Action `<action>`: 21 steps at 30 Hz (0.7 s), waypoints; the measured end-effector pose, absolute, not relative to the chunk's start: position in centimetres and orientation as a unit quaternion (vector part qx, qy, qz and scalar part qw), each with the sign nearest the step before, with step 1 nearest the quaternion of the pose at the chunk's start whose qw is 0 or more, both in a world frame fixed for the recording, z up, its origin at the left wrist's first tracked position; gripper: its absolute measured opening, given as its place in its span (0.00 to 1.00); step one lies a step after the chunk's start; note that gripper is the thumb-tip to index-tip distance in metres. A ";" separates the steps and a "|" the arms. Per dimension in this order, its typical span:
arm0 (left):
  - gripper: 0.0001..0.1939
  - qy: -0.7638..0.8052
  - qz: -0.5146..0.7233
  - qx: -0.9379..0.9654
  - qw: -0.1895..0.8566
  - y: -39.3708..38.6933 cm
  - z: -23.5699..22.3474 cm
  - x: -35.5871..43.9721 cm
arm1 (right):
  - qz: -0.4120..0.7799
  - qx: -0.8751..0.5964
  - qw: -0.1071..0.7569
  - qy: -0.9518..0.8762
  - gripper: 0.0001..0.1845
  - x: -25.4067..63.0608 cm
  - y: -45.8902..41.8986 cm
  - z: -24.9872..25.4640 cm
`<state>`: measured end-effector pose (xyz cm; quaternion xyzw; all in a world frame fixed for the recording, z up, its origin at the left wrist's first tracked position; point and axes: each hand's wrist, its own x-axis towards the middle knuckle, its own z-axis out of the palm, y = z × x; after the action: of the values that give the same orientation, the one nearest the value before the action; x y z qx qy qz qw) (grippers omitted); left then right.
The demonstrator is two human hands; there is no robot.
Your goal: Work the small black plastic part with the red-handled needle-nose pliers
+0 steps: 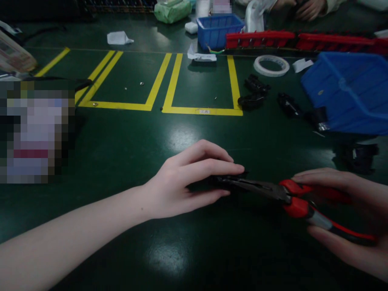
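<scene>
My right hand (342, 210) is wrapped round the red handles of long-nose pliers (273, 190). The jaws point left and their tips reach a small black part (226, 178) on the green tabletop. Over that part lies my left hand (190, 178), its thumb on the near side and its fingers on the far side, holding it. Most of the black part is hidden under the fingers, so its kind does not show. Whether the jaws grip it or only touch it, I cannot tell.
To the right, several black parts (256, 91) lie near a tilted blue bin (348, 93). A tape roll (271, 66), red racks (260, 39) and a smaller blue bin (220, 30) stand farther back. Another person's hand (311, 10) is at the top right. Yellow tape (203, 110) marks the table (121, 141).
</scene>
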<state>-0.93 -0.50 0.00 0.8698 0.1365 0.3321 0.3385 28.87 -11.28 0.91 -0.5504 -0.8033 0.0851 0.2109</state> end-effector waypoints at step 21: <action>0.16 0.122 0.322 0.870 0.353 -0.4 0.0 -0.8 | 0.099 -0.549 0.217 -0.801 0.25 27.9 -11.3 1.0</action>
<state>-0.84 -0.38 -0.02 0.8701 0.1221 0.3215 0.3531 27.88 -11.35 1.03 -0.5489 -0.8011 0.0994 0.2169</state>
